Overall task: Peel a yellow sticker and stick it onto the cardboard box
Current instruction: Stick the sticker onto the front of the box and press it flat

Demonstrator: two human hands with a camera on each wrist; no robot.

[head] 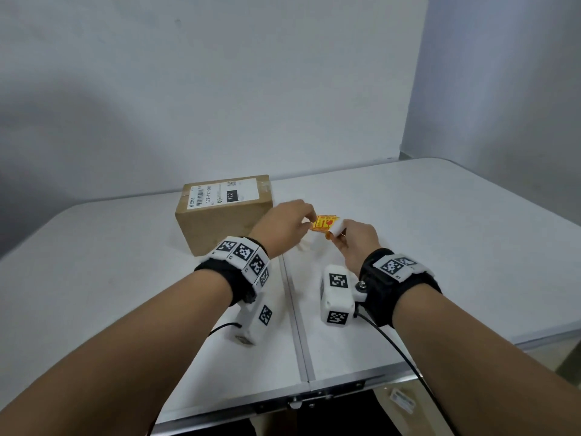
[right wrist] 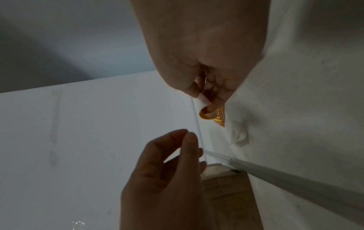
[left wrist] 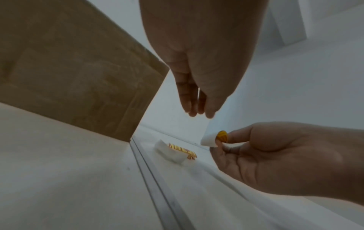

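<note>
The cardboard box is plain brown and carries a white label with black print and barcodes. The sticker is yellow with red markings. The desk is white. The wrist bands are black with black-and-white square markers.

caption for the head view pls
Both hands, left hand and right hand, peel a yellow sticker beside the cardboard box.
</note>
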